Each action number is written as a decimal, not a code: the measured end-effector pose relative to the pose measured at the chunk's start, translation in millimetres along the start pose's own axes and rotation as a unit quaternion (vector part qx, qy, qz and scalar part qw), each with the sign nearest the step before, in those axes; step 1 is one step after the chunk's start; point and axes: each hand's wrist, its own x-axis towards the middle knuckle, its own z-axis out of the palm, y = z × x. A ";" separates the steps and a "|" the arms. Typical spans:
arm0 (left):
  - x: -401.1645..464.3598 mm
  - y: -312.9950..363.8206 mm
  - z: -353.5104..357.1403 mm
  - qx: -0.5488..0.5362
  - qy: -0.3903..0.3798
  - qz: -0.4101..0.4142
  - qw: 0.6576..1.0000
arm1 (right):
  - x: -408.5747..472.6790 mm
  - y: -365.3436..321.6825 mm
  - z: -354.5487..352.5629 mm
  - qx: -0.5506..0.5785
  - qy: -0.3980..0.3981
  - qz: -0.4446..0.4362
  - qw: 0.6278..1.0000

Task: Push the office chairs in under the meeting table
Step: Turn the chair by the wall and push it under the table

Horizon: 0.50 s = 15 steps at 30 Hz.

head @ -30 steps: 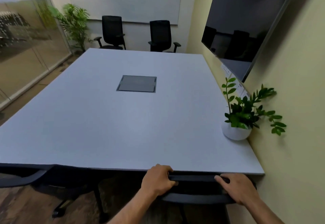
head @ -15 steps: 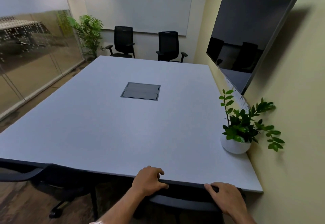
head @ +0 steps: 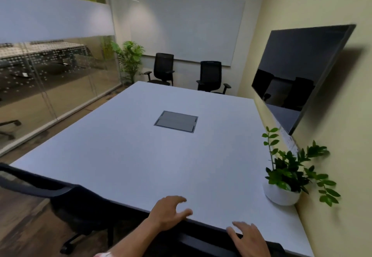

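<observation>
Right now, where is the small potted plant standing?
In the head view, the potted plant stands on the meeting table, at its right edge against the yellow wall, below the wall screen.

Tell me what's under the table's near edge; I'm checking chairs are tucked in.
Under the table edge, a chair's dark back shows below both hands; another chair sits left. Their seats are hidden.
</observation>
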 end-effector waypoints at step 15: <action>-103.3 -131.2 -187.7 -0.044 0.220 -0.092 0.970 | 15.6 -316.0 69.3 0.068 -0.008 -0.308 0.949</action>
